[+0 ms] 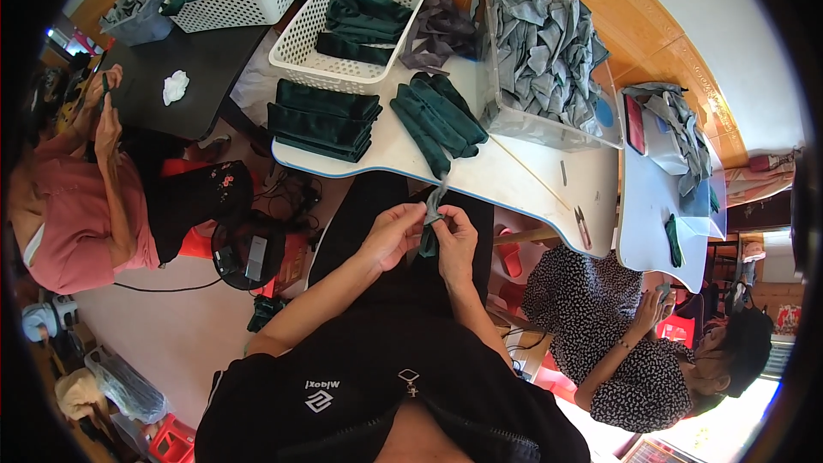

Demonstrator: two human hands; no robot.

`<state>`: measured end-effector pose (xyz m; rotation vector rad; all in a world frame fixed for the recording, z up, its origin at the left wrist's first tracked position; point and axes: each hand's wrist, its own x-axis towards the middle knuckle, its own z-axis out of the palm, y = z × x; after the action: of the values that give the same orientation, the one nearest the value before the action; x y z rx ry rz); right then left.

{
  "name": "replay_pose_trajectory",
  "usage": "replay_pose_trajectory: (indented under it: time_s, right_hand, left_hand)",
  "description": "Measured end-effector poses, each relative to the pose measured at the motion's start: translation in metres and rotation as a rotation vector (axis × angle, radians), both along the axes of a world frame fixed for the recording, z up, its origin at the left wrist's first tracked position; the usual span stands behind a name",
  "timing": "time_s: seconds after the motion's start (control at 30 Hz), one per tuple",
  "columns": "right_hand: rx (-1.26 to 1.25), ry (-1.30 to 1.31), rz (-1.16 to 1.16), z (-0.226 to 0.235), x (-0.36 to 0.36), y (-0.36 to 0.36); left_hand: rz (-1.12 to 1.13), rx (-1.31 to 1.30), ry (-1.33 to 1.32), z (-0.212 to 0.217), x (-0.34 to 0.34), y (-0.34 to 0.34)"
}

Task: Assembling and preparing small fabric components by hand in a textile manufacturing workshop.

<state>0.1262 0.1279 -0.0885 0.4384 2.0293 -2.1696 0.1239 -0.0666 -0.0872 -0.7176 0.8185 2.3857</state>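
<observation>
Between my hands, over my lap at the table's near edge, is a narrow fabric piece (435, 203), grey at the top and dark green below. My left hand (393, 237) pinches it from the left side with thumb and fingers. From the right, my right hand (457, 246) grips the same piece with its fingertips close to the left ones. Just beyond lies a loose bundle of dark green velvet pieces (439, 118). To its left sits a neat stack of folded green velvet (324, 124). My fingers hide part of the held piece.
On the white table (506, 197) stand a white basket (291, 56) of green fabric and a clear bin (549, 124) heaped with grey pieces. A thin stick (531, 173) and small snips (583, 229) lie rightward. Co-workers sit left (81, 214) and right (591, 326).
</observation>
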Motion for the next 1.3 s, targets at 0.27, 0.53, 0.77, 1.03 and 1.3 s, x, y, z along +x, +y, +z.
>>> replay_pose_trajectory:
  time_s: [0.27, 0.53, 0.77, 1.03, 1.3]
  right_hand:
    - [0.019, 0.000, -0.039, -0.019, 0.005, 0.002]
    - [-0.122, 0.026, -0.147, -0.020, 0.008, -0.014]
    - [-0.205, 0.013, 0.011, -0.015, 0.007, 0.002]
    - [-0.065, -0.037, 0.030, -0.027, 0.016, -0.009]
    - [0.110, 0.031, 0.059, -0.015, 0.012, -0.023]
  left_hand:
    - [0.005, -0.042, 0.003, -0.001, -0.008, 0.009]
    - [-0.022, -0.120, 0.148, -0.028, 0.026, 0.020]
    - [-0.078, 0.022, -0.025, 0.010, -0.015, 0.002]
    - [0.028, 0.014, 0.003, -0.009, -0.001, 0.010]
    - [0.071, -0.005, -0.015, -0.016, 0.002, 0.001]
